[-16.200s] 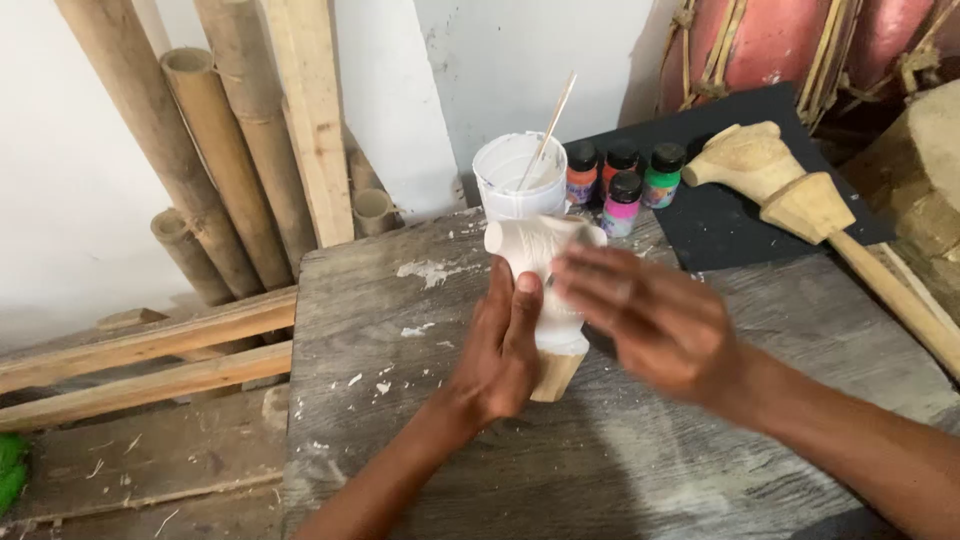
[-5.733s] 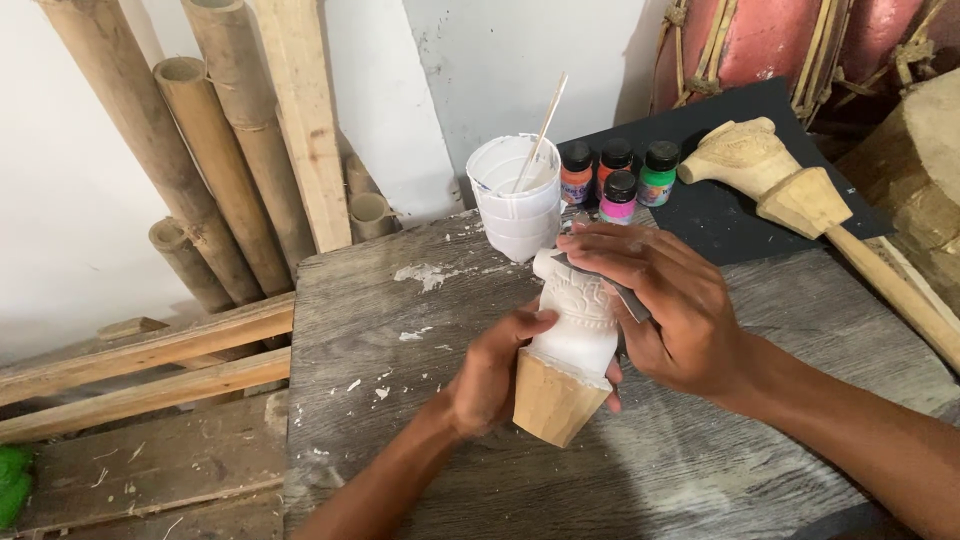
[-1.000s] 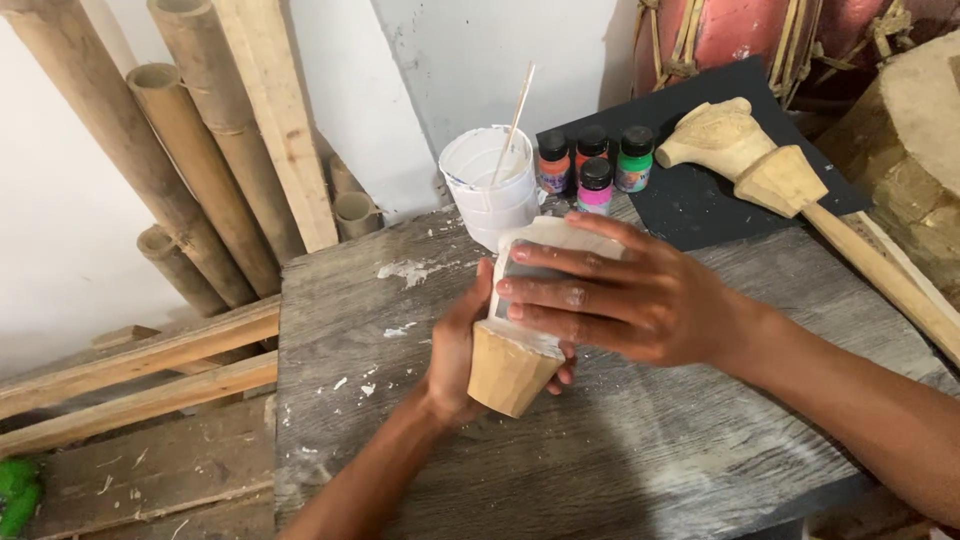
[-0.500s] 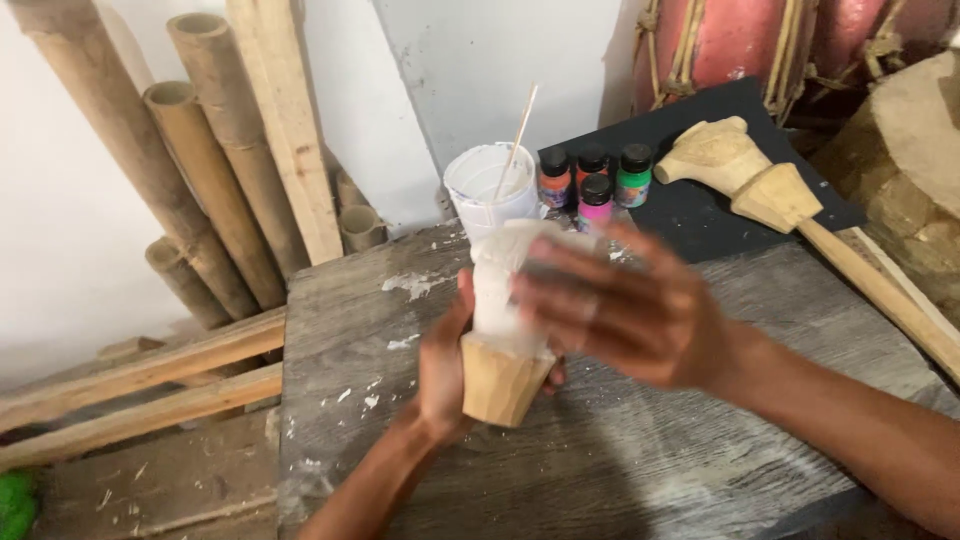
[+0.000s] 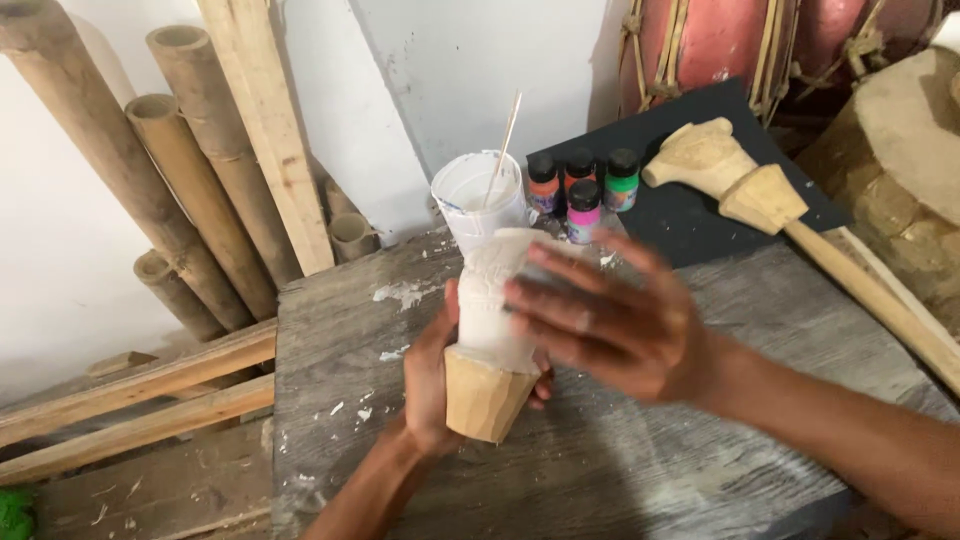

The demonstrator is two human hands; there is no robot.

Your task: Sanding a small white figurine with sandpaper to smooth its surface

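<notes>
My left hand point(image 5: 432, 385) clamps the carved wooden figure point(image 5: 492, 340); my right hand's point(image 5: 610, 325) spread fingers could smear its wet white coat or tip it against the paint cup point(image 5: 478, 198).

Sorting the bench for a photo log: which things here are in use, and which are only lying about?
In use:
wooden carving, upper part white, held by left hand
right hand, blurred, against it
white cup with stick

Lying about:
small paint bottles
carved mallet
bamboo poles
drum
</notes>
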